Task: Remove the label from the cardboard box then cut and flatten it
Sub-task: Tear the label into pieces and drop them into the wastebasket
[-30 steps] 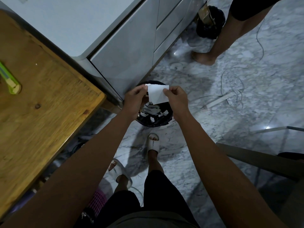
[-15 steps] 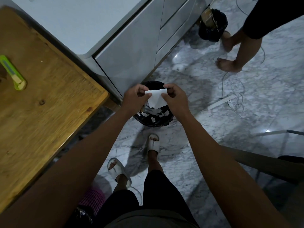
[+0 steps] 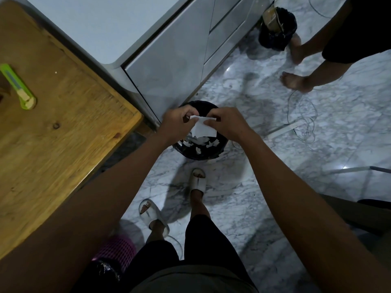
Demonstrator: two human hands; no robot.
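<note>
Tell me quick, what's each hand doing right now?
Left hand: pinching the white label piece over the bin.
Right hand: pinching the same piece.

Green cutter (image 3: 18, 86) on wooden table (image 3: 63, 127)

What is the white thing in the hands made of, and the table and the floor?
White piece: thin paper, probably; it bends and has a ragged torn edge.
Table: wood with a satin sheen; grain and knots show.
Floor: polished marble or marble-look tile; grey veins, shiny reflections.
</note>
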